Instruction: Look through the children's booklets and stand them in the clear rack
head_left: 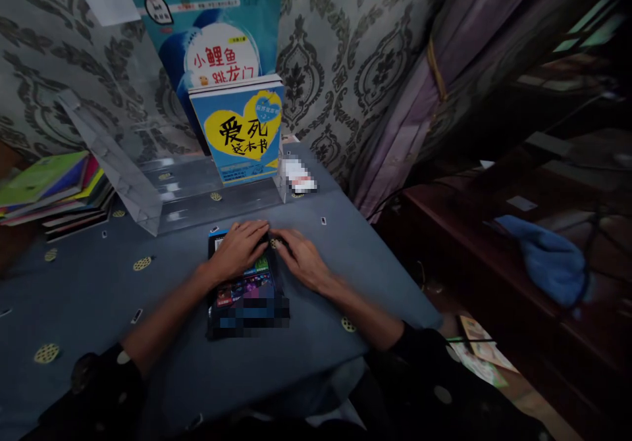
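A dark-covered book (247,289) with colourful pictures lies flat on the table in front of me, its lower part blurred by blocks. My left hand (239,247) rests palm down across the upper half of the book, fingers stretched out toward its top right corner, hiding part of the cover. Beside the right edge is my right hand (303,257), its fingers extended and thumb apart, with the fingertips at the upper right corner. Whether those fingertips press the book or the tabletop, I cannot tell. Neither hand is gripping anything.
Past the hands, a clear acrylic rack (182,214) holds a blue-and-yellow book (241,158) and a taller teal book (222,20). A stack of books (54,191) stands at left. The grey tablecloth (172,362) ends at right, before dark red furniture (459,243) with a blue cloth (548,257).
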Tool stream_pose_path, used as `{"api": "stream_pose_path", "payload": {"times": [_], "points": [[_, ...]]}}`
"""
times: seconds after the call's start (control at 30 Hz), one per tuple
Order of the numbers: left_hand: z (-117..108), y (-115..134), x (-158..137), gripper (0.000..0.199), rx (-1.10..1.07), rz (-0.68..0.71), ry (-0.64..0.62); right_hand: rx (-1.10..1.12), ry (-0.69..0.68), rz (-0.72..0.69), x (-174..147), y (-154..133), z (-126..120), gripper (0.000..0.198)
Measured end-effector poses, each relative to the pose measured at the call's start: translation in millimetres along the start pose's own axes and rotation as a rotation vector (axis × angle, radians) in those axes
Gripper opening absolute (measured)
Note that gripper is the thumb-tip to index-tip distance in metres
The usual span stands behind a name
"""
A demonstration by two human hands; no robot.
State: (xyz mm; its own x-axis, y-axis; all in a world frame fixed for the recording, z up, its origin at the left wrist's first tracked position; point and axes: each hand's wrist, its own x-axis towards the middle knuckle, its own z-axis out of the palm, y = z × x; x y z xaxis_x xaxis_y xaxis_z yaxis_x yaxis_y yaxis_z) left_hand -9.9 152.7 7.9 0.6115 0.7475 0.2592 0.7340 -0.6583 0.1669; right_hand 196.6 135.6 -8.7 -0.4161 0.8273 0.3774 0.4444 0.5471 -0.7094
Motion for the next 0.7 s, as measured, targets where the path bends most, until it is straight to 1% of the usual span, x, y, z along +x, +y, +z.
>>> {"api": "stream_pose_path", "payload": {"times": [0.2,0.3,0.4,0.53,0.7], "points": [[-1,-1,-9,0.040,-0.046,0.020,-0.011,0.147,0.010,0.112,12,10,6,0.034],[-5,4,-14,0.042,-0.053,0.031,-0.031,0.156,0.008,0.094,22,13,12,0.035],[-9,12,-20,0.044,-0.066,0.048,-0.038,0.116,-0.004,0.054,29,13,16,0.033],[-12,26,-28,0.044,-0.093,0.071,-0.074,0.089,-0.007,0.024,32,12,16,0.032],[-16,48,-47,0.040,-0.115,0.102,-0.127,0.058,-0.035,0.029,31,13,14,0.030]]}}
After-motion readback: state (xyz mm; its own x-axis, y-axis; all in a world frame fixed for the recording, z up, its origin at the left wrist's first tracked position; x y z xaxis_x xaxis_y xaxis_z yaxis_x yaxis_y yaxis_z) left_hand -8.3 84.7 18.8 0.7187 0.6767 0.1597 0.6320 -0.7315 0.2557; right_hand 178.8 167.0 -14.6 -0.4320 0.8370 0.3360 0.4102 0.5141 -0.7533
